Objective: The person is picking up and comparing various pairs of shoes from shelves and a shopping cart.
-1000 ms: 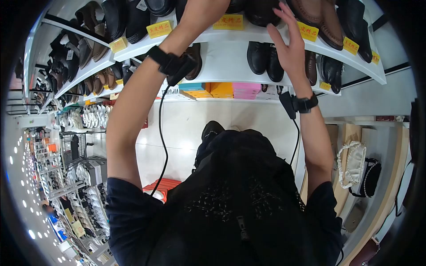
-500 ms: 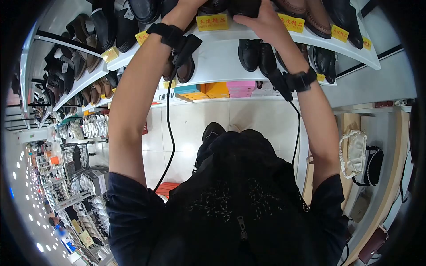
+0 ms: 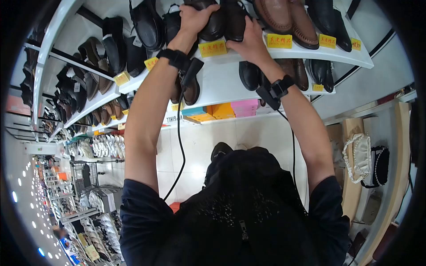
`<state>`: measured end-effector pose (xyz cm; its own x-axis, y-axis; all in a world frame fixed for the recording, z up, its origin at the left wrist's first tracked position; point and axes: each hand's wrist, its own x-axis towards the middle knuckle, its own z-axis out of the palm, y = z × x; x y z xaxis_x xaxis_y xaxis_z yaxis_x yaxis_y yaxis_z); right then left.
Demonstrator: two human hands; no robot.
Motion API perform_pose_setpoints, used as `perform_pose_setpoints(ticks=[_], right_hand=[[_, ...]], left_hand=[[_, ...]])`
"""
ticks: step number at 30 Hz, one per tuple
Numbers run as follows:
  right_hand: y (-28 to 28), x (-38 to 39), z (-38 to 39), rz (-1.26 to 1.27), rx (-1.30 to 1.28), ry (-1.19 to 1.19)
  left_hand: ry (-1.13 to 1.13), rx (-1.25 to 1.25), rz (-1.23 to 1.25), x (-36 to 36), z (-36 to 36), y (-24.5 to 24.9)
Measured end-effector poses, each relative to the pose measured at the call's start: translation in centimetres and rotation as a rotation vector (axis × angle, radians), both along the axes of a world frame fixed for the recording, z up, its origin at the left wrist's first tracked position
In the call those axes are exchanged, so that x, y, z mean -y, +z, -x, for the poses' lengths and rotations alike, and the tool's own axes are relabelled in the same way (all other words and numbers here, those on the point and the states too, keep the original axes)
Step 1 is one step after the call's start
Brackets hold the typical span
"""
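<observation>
A pair of dark leather shoes stands side by side at the front of the upper shelf, toes toward me. My left hand [image 3: 194, 21] is closed on the left one, a dark brown shoe [image 3: 214, 27], its thumb across the top. Around the other, a black shoe [image 3: 234, 23], my right hand [image 3: 252, 42] is curled, with fingers along its side and thumb near the toe. Some fingertips are hidden. Just below the pair is a yellow price card [image 3: 213, 48] on the shelf edge.
The white upper shelf [image 3: 337, 57] also bears brown loafers [image 3: 277, 17] and black shoes [image 3: 148, 26]. More shoes [image 3: 249, 75] stand one tier below, above coloured shoeboxes [image 3: 222, 111]. Handbags [image 3: 358, 157] lie in a wooden unit at right. A cart [image 3: 84, 175] stands at left.
The view has tilted up, so shelf, shoes and hands sit lower in the picture. More of both hands and the shoe pair now shows. My right hand has shifted left relative to the price cards.
</observation>
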<state>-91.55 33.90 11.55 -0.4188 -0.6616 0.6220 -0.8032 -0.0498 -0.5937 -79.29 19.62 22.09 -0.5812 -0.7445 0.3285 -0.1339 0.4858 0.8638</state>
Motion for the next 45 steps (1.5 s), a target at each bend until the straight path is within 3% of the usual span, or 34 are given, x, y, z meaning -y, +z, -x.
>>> perform_pose_setpoints(ticks=[1,6,17,23,26,31,33,45], right_hand=[[0.0,-0.2,0.0,0.022,0.014,0.018],[0.6,-1.1,-0.3,0.030,0.072,0.019],[1.1,-2.2,-0.9,0.130,0.074,0.022],[0.9,-2.1,-0.9,0.272,0.015,0.040],[0.6,-1.7,-0.7,0.336,0.042,0.040],[0.5,-1.8,-0.7,0.410,-0.018,0.062],[1.5,-2.5,-2.0,0.360,0.034,0.093],[5.5,-2.8,-4.2,0.403,0.113,0.073]], left_hand=[[0.156,-0.046,0.132,3.7,1.5,-3.3],[0.113,-0.055,0.020,0.2,-0.3,-0.6],[0.157,-0.133,0.099,-5.4,-3.9,2.9],[0.137,-0.173,0.038,-6.2,-6.3,2.5],[0.018,-0.222,0.031,-6.3,-7.6,2.5],[0.013,-0.130,0.034,-7.1,-9.9,2.8],[0.062,-0.205,-0.102,-10.3,-9.5,4.8],[-0.032,-0.253,-0.188,-10.2,-12.3,5.2]])
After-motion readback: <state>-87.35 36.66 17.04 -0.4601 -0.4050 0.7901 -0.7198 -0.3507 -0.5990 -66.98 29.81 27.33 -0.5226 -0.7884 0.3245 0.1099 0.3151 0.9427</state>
